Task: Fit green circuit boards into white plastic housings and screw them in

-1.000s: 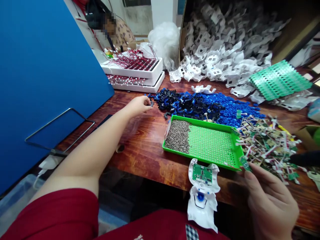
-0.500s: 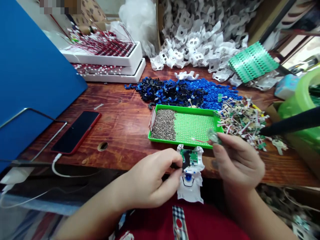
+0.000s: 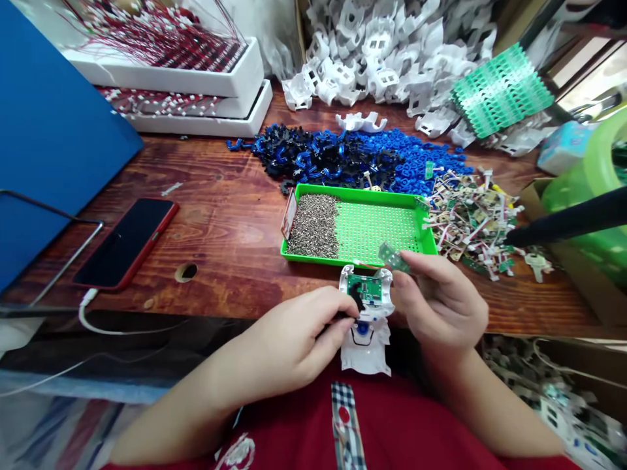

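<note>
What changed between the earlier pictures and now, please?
The left hand brought a small black part from the black and blue pile to the white plastic housing. The right hand carried a small green circuit board leftward, nearer the housing. The green plastic tray stayed in place.

Red-cased phone [image 3: 128, 245] w/ wht cable [image 3: 102, 330] on wood tbl [image 3: 230, 215], L side, nr blue panel [image 3: 53, 130]
</note>
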`<state>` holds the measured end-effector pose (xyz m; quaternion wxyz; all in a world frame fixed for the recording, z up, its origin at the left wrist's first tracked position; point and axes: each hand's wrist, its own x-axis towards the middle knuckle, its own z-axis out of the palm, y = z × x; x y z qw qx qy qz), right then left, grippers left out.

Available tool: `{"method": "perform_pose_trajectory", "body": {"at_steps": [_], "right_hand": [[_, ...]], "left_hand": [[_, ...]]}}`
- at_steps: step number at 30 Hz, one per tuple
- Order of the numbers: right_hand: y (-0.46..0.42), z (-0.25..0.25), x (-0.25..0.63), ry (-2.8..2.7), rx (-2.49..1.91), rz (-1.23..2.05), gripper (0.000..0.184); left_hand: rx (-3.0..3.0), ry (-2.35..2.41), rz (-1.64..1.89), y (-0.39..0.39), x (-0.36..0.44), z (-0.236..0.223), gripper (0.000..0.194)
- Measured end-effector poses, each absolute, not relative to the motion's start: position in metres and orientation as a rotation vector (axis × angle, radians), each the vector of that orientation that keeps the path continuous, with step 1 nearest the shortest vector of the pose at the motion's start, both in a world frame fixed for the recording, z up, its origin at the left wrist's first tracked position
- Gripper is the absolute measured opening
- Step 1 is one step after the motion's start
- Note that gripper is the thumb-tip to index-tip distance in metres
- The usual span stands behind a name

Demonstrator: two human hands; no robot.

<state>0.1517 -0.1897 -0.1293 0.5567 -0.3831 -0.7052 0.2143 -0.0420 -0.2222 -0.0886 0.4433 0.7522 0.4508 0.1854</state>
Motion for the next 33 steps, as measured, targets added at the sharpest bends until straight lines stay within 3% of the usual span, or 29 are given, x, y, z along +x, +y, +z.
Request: {"method": "perform_pose_trajectory", "body": {"at_steps": [6,13,20,24,29,33], "right_hand": [[-0.192,-0.129,0.145,-1.729,-0.860,0.771,0.041],[-0.194,-0.126,0.143,-1.737,-0.825,0.464,0.050],[-0.193,-0.130,0.142,-1.870,-0.778,0.506,0.054],[-0.196,-0.133,0.141,-1.871,-0.790,0.447,0.056],[-0.197,-0.133,0.142,-1.830,-0.780,0.473,0.056],[-0.197,-0.128,0.148,-1.817,-0.817,0.506,0.051]], "left_hand": [[1.544,1.176,0.695,-0.223,-0.039,-0.096,0.018],[1.291,1.251,0.775,-0.222,-0.038,-0.099,0.020],[0.760,1.000,1.136,-0.218,-0.024,-0.110,0.020],[0.596,0.886,1.119,-0.218,-0.017,-0.119,0.013],[0.572,0.837,1.067,-0.221,-0.012,-0.121,0.024],[0.624,0.898,1.094,-0.222,-0.013,-0.118,0.019]]}}
